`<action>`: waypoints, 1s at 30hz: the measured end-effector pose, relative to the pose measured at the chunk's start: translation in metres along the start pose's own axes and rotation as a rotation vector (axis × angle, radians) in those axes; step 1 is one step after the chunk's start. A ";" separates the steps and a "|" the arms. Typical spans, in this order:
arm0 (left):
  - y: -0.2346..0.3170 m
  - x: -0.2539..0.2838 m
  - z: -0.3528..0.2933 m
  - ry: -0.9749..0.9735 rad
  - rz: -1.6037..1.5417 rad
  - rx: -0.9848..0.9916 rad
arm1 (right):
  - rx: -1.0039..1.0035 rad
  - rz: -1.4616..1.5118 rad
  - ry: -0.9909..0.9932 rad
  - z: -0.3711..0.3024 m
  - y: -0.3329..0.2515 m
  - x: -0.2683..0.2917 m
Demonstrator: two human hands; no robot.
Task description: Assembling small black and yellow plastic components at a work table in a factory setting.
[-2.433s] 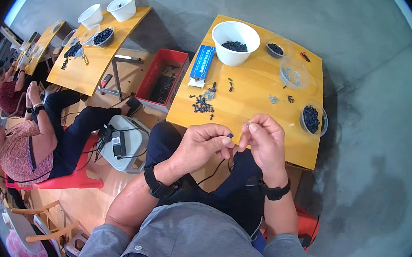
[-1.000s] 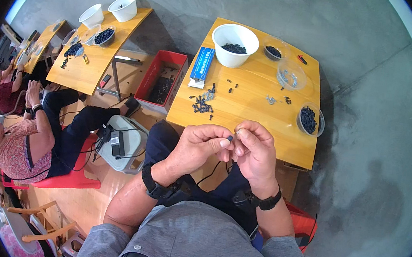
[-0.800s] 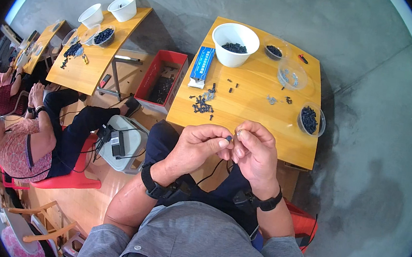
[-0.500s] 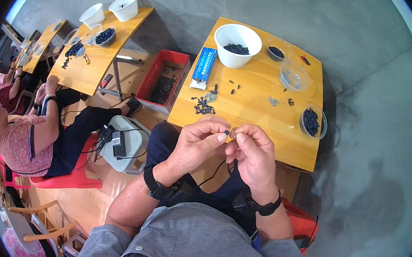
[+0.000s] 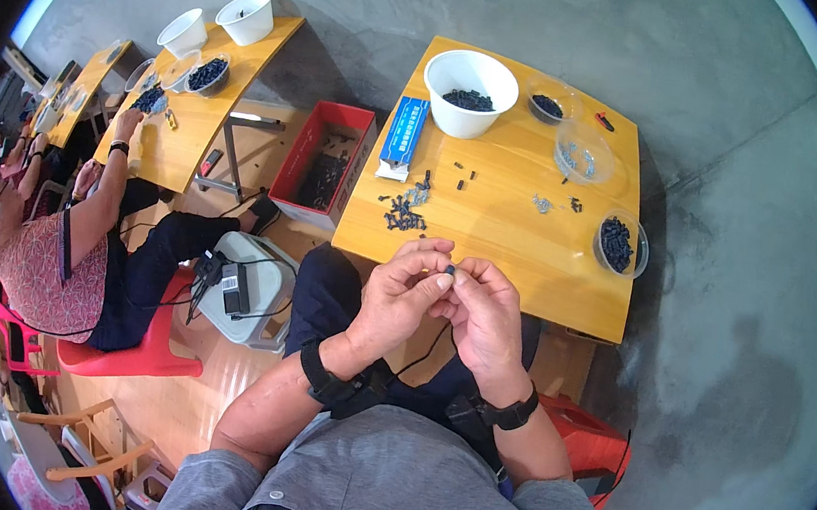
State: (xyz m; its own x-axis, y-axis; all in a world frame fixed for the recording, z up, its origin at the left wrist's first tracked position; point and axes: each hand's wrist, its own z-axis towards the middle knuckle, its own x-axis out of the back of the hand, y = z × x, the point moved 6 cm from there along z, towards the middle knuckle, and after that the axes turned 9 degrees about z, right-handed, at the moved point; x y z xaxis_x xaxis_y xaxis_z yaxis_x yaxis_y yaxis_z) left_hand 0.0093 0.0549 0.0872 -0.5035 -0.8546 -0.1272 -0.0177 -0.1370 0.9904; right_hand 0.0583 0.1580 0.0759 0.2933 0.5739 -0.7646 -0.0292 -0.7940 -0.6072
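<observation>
Above the near edge of the wooden table, my left hand pinches a small dark cylindrical piece between thumb and fingertips. My right hand is closed against it from the other side, thumb and forefinger pressed together. Whatever lies between the right fingertips is too small and covered to make out. Just beyond my left hand lies a loose pile of black pieces with small silvery bits beside it. A few single black pieces are scattered farther in.
My table also carries a white bucket of black pieces, a blue box, and clear tubs. A red box stands on the floor to its left. Farther left, a co-worker sits at another table.
My hands have come together: the right has moved left, so its fingertips now meet the dark piece in my left. The co-worker's arm has reached farther over their table.
</observation>
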 end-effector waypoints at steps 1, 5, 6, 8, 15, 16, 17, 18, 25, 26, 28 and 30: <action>-0.001 0.000 0.000 0.012 0.008 0.004 | 0.000 0.000 -0.001 0.000 0.001 0.001; 0.001 0.003 0.001 -0.001 0.198 -0.022 | 0.028 -0.041 -0.004 0.000 0.000 0.003; 0.003 0.006 0.003 -0.001 0.197 -0.022 | 0.037 -0.065 0.000 -0.001 -0.001 0.003; 0.014 0.006 0.006 -0.057 0.422 -0.146 | 0.050 -0.093 0.012 -0.001 -0.003 0.003; 0.037 0.003 0.018 -0.216 0.619 0.006 | 0.097 -0.565 0.027 0.000 -0.023 0.003; 0.040 0.002 0.019 -0.231 0.636 0.007 | 0.094 -0.565 0.030 0.000 -0.025 0.003; 0.041 0.000 0.020 -0.245 0.653 0.009 | 0.081 -0.631 0.020 0.000 -0.026 0.003; 0.042 -0.001 0.020 -0.246 0.652 0.012 | 0.069 -0.696 0.009 0.000 -0.026 0.002; 0.032 -0.003 0.022 -0.283 0.782 0.092 | 0.125 -0.964 0.028 0.000 -0.021 0.008; 0.032 -0.003 0.022 -0.277 0.810 0.080 | 0.160 -1.015 0.013 0.001 -0.022 0.005; 0.029 -0.001 0.022 -0.269 0.821 0.063 | 0.194 -1.066 -0.007 0.002 -0.024 0.000; 0.029 0.000 0.021 -0.262 0.831 0.043 | 0.248 -1.239 -0.064 0.001 -0.027 -0.011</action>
State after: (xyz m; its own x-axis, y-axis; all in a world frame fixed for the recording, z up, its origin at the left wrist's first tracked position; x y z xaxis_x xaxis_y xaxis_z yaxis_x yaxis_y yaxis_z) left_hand -0.0095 0.0615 0.1174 -0.5502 -0.5259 0.6486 0.4139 0.5029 0.7588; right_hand 0.0546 0.1732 0.1002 0.2053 0.9180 0.3392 0.0513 0.3361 -0.9404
